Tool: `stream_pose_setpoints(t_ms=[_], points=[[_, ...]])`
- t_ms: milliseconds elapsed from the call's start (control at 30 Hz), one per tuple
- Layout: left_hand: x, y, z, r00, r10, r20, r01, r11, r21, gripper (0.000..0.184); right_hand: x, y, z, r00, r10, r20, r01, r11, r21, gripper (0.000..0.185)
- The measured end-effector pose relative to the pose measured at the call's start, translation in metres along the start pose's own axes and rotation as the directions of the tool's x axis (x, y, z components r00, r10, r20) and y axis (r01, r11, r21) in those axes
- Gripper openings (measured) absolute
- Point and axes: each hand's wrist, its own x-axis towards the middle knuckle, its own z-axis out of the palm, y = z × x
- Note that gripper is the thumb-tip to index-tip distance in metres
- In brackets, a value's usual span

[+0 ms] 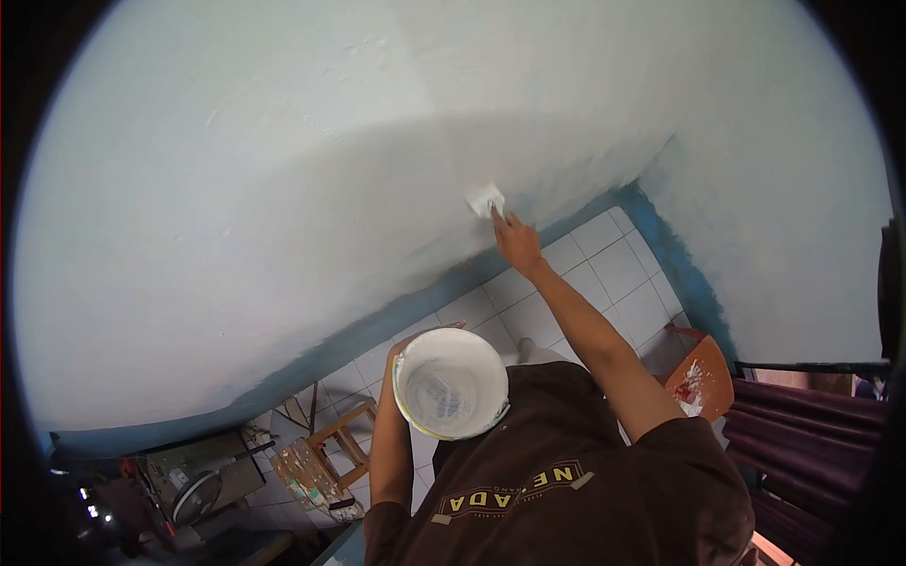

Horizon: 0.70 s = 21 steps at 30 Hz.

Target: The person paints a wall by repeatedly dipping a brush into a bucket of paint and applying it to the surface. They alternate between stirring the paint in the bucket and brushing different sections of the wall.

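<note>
My right hand (517, 243) reaches out to the wall, its fingers closed round a paintbrush (486, 199). White paint covers the brush head, which lies against the wall; the handle is mostly hidden by my fingers. Close to my chest, my left hand (398, 351) is wrapped round a white bucket (498, 389). Most of that hand is behind the bucket, with fingertips showing past the far rim. Whitish residue coats the inside of the bucket. The wall (311, 217) is pale white, with a blue band (344, 351) along its bottom and thin, streaky coverage near the brush.
Below the wall lies a white tiled floor (618, 269). A paint-spattered wooden stool or ladder (321, 462) stands at lower left, near a fan (196, 495). On the right are an orange chair (710, 377) with white spatters and a dark red curtain (802, 424).
</note>
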Motion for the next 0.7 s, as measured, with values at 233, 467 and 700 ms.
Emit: stream_pose_setpoints(t_ms=[233, 467, 700], points=[[0.008, -0.034, 0.03, 0.959, 0.282, 0.025, -0.282, 0.939, 0.2, 0.03, -0.037, 0.026, -0.026, 0.961, 0.112, 0.254, -0.157, 0.974, 0.164, 0.042], [0.018, -0.023, 0.047, 0.968, 0.12, -0.221, -0.124, 0.992, -0.005, 0.031, 0.052, -0.018, -0.087, 0.978, -0.015, -0.206, 0.076, 0.955, 0.288, 0.042], [0.0, 0.007, 0.09, 0.958, 0.011, -0.288, 0.037, 0.986, 0.162, 0.042, -0.028, 0.046, 0.023, 0.976, 0.012, 0.219, -0.023, 0.999, 0.049, 0.042]])
